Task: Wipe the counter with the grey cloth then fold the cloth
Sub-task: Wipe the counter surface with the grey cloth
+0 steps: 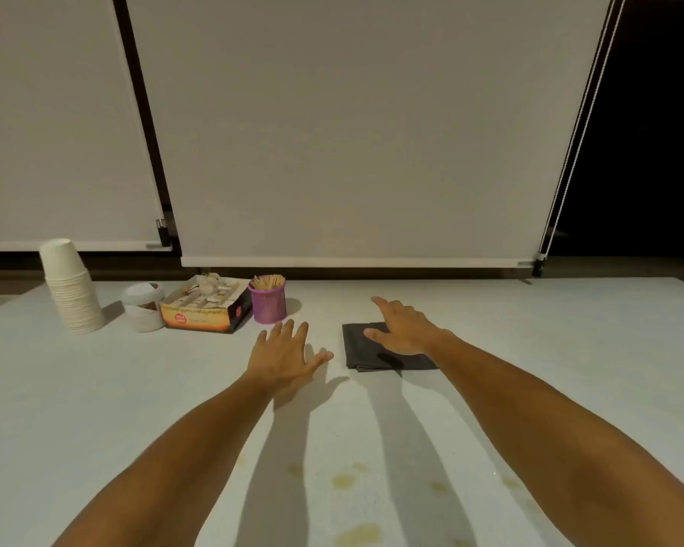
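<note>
Grey cloth (pixel 384 351) (folded), under right hand (pixel 403 327)

Dim warm light from above; soft focus, forearm shadows, wide-angle edge bending.

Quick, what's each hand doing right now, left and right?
Left hand: open, fingers spread, holding nothing, over the bare counter.
Right hand: open, palm down over the grey cloth, not gripping it.

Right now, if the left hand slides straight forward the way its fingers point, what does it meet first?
Most likely the purple cup of wooden sticks, just beyond the left hand; depth is uncertain, so it could pass beside it.
</note>
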Available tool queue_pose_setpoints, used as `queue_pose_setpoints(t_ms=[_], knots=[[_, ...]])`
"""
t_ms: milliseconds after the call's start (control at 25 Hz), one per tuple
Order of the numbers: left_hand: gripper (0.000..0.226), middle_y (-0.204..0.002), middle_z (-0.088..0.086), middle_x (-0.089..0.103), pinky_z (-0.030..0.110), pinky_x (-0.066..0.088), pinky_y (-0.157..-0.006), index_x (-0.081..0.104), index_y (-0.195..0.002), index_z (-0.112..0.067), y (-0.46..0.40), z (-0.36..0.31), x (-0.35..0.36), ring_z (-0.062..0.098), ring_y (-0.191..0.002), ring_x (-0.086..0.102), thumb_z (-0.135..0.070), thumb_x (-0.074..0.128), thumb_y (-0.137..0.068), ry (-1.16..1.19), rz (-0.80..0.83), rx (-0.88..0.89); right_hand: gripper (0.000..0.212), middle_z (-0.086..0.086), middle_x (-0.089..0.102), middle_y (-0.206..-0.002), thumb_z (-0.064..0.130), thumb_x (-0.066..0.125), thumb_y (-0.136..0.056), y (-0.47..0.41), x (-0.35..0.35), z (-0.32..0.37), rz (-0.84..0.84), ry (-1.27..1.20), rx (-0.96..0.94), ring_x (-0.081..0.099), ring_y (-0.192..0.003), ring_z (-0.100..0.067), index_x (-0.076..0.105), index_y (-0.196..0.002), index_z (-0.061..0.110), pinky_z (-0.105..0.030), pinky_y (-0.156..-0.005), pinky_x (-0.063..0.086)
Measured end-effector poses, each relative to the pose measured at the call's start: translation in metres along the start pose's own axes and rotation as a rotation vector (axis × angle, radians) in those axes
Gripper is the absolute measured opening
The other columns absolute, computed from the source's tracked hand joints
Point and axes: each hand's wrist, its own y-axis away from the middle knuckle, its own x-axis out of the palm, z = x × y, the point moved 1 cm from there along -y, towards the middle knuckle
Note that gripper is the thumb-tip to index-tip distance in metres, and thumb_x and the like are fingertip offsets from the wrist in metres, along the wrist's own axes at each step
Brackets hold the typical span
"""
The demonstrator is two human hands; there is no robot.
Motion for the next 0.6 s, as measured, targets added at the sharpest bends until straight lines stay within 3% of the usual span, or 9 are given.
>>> queue_pose_setpoints(t_ms=[200, 400, 600], knots=[[0.09, -0.165, 0.005, 0.012, 0.055, 0.008, -0.119, 0.007, -0.155, -0.027, -0.008, 0.009, 0.038, 0.033, -0.15, 0.011, -0.079, 0.009, -0.082, 0.061, 0.091, -0.027, 0.043, -0.005, 0.063, -0.138, 0.048, 0.053, -0.103, -0.013, 0.022, -0.012, -0.042, 0.032, -0.003, 0.059, -0.12, -0.026, 0.057, -0.139, 0.024, -0.038, -0.095, 0.047], [0.082, -0.165, 0.008, 0.005, 0.061, 0.004, -0.118, 0.011, -0.154, -0.025, -0.015, 0.012, 0.063, 0.04, -0.15, 0.002, -0.073, 0.013, -0.088, 0.096, 0.201, -0.083, 0.039, -0.007, 0.062, -0.136, 0.041, 0.054, -0.104, -0.026, 0.037, -0.019, -0.047, 0.06, -0.138, 0.06, -0.119, -0.028, 0.06, -0.137, 0.019, -0.04, -0.099, 0.049], [0.099, -0.165, 0.011, -0.007, 0.065, -0.002, -0.114, 0.002, -0.154, -0.028, -0.027, 0.023, 0.083, 0.045, -0.148, -0.008, -0.083, -0.009, -0.072, -0.018, 0.174, 0.011, 0.053, -0.005, 0.057, -0.143, 0.052, 0.043, -0.103, -0.042, 0.052, -0.037, 0.003, 0.253, -0.421, 0.053, -0.126, -0.025, 0.055, -0.146, 0.023, -0.043, -0.105, 0.044]])
